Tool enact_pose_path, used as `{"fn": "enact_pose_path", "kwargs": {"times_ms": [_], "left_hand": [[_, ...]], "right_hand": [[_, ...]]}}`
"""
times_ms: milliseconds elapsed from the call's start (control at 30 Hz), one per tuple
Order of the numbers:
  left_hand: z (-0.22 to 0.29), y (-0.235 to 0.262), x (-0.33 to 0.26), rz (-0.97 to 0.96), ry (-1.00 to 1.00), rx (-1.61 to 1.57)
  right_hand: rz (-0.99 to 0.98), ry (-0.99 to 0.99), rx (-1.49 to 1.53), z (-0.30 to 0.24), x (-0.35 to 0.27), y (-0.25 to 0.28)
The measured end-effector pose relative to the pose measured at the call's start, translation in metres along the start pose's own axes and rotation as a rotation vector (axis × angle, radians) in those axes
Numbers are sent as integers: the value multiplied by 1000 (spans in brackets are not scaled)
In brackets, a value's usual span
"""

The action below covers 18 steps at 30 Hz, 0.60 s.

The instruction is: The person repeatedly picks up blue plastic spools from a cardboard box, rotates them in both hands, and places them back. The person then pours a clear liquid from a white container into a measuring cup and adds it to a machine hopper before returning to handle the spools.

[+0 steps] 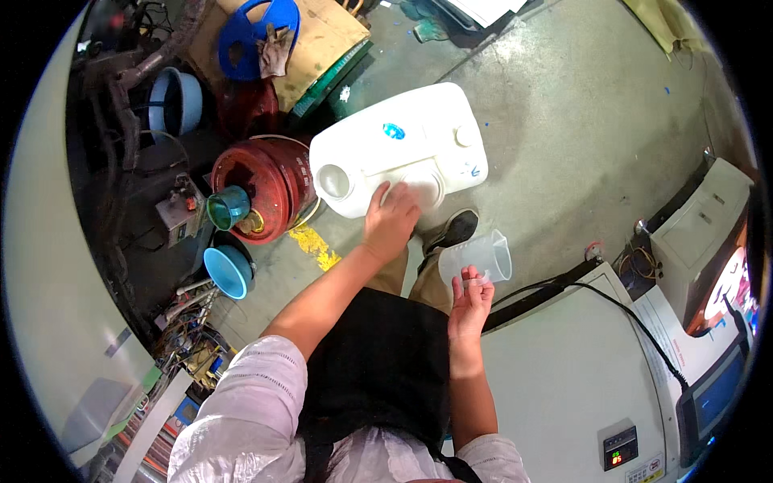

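A large white plastic jerrycan (419, 121) lies ahead of me, its round mouth (332, 183) uncovered at the left end. My left hand (390, 219) is over the near side of the can, fingers closed at the edge of a white round cap (429, 191); fingers and cap are slightly smeared by motion. To the right, my right hand (470, 302) grips the handle of a clear plastic measuring jug (471, 256). The jug is tilted with its rim toward the right, and no contents show in it.
A red bucket (278, 181) with a green cup (229, 208) on top stands left of the can. Blue basins (228, 272) and loose cables (181, 330) are farther left. A pale machine cabinet (572, 362) with a black cable fills the lower right. My shoe (455, 229) is below the can.
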State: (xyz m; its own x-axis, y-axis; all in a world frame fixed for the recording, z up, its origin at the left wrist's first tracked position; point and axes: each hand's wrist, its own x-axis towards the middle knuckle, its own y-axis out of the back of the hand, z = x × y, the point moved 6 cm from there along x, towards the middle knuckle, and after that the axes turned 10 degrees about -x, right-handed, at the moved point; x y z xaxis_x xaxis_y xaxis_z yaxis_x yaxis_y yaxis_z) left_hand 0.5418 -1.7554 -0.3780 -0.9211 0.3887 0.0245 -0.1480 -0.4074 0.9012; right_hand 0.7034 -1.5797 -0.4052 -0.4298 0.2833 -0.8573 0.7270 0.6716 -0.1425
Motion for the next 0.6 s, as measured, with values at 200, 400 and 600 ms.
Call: {"fn": "enact_pose_path", "kwargs": {"times_ms": [200,400,600], "left_hand": [[27,76,13,9,190,-371],[-104,121,100,310,364,-241],[-315,18,135,395,541,302]], "right_hand": [[7,23,-65,-32,6,11],[38,39,-166,-55,25,14],[182,120,-347,-49,65,20]]}}
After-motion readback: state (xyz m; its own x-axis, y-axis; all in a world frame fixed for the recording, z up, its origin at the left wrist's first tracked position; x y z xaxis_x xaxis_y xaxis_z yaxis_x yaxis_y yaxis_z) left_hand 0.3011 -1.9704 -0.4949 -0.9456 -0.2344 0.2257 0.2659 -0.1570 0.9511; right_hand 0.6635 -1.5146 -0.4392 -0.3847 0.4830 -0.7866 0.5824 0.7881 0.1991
